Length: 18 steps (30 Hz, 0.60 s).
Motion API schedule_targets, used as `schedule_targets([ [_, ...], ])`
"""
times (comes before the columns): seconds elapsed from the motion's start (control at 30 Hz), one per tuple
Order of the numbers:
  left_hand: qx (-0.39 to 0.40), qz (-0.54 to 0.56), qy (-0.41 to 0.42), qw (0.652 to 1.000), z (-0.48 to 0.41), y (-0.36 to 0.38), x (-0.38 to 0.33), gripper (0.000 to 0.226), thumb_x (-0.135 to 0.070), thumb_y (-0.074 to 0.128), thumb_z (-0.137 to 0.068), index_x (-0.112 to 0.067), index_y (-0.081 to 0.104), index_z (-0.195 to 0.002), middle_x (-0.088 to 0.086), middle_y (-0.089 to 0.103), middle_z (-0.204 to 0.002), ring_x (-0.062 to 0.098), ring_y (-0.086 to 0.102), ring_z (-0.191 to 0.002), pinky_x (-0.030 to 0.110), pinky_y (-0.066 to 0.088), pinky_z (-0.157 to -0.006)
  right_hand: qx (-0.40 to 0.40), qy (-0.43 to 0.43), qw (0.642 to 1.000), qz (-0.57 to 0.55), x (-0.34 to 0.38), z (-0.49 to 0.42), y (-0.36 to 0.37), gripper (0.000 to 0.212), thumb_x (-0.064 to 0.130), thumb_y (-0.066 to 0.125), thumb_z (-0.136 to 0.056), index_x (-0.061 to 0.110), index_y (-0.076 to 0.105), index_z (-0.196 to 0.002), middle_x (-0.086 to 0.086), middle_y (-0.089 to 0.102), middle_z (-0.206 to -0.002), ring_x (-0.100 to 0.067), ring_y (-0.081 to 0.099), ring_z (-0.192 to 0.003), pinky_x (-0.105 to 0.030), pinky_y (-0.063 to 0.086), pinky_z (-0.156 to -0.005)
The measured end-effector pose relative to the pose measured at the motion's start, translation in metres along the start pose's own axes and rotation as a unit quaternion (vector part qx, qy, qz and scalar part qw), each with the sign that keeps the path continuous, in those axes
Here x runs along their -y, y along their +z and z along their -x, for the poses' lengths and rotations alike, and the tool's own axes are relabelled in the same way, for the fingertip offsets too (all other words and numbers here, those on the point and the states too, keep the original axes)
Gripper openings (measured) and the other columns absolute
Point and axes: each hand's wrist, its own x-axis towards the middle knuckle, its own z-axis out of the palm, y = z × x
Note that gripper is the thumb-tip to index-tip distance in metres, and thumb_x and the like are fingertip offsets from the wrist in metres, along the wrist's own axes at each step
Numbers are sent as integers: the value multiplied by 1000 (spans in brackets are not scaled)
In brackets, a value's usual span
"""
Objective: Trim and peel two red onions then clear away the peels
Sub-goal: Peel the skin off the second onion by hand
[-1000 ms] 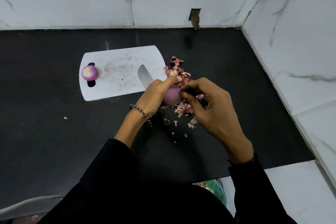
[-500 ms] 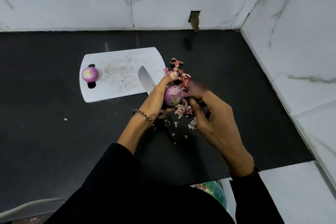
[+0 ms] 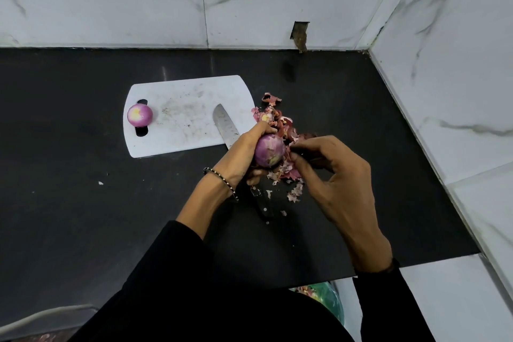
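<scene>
Left hand (image 3: 242, 153) grips the second onion (image 3: 269, 150) over the counter (image 3: 83, 203) beside the peels (image 3: 280, 125), while the right hand (image 3: 336, 178), covering it a second ago, has drawn aside pinching a skin strip (image 3: 290, 148), so peeling appears nearly finished.

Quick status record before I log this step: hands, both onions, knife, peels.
left hand: grips second onion
right hand: pinches loose skin at that onion's side
second onion: partly peeled, papery patches remain
first onion: peeled, on cutting board, over its handle slot
knife: blade on board, handle on counter
peels: heaped on counter right of board, not cleared
</scene>
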Motion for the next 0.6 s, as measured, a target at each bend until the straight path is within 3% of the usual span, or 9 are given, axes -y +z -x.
schedule_targets([
  [0.1,3,-31,20,999,3,0,-4,52,-53,32,-100,-16,60,-77,6,51,-51,12,32,-36,18,25,-40,22,-16,999,-28,7,-4,0,28,24,75,-88,10,70,-112,2,70,-104,-6,66,-92,-22,56,-80],
  [0.2,-31,-80,27,996,5,4,-10,47,-52,27,-102,-28,61,-80,-5,59,-52,7,46,-38,19,34,-44,58,-45,997,-20,8,-10,0,39,33,81,-81,12,69,-113,2,65,-109,-10,62,-95,-18,51,-78],
  [0.3,-67,-120,47,989,3,6,-12,52,-53,30,-101,-24,62,-73,-5,63,-59,15,55,-60,31,42,-67,83,-40,995,-24,6,-15,2,41,29,86,-77,13,67,-110,3,60,-110,-10,59,-95,-18,50,-75],
  [0.4,-77,-196,73,975,4,4,-15,59,-53,26,-101,-7,61,-85,13,67,-77,24,54,-70,43,45,-73,91,-29,994,-52,6,-19,2,39,31,85,-76,13,66,-105,4,60,-105,-13,59,-92,-27,54,-70],
  [0.47,-76,-240,95,963,4,2,-16,57,-50,23,-102,-7,58,-90,21,67,-87,24,52,-71,46,46,-76,102,-22,992,-73,7,-21,-1,40,32,85,-74,12,66,-103,3,60,-102,-16,60,-89,-33,54,-66],
  [0.6,-59,-337,135,930,4,-1,-13,30,-40,23,-105,-21,45,-114,12,60,-85,21,50,-71,39,44,-74,135,-21,988,-69,8,-27,-3,42,30,88,-71,12,65,-101,3,61,-98,-17,59,-81,-35,53,-64],
])
